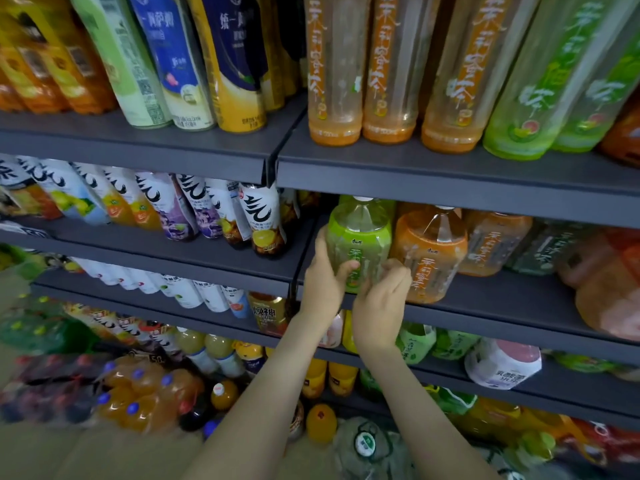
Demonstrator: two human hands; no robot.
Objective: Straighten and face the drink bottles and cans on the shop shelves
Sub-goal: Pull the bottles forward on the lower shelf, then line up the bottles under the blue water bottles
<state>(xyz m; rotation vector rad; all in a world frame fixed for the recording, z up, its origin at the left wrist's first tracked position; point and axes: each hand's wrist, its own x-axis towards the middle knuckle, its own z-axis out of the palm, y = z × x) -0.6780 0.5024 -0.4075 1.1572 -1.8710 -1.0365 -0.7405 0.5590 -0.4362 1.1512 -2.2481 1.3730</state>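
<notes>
Left hand [322, 277], right hand [381, 301] clasped green bottle [360, 233] | label seemingly fronted | orange bottle [431, 251] at 3 o'clock likely next.

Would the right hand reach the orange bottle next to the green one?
Probably yes. The orange tea bottle stands right beside the right hand, at the shelf front with nothing before it. But that hand grips the green tea bottle with the left hand, so it must let go first.

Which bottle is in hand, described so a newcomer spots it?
Right-hand bay, second shelf down. At its left end stands the green bottle, gripped by left hand and right hand. The orange bottle beside it matches in shape, not colour.
</notes>
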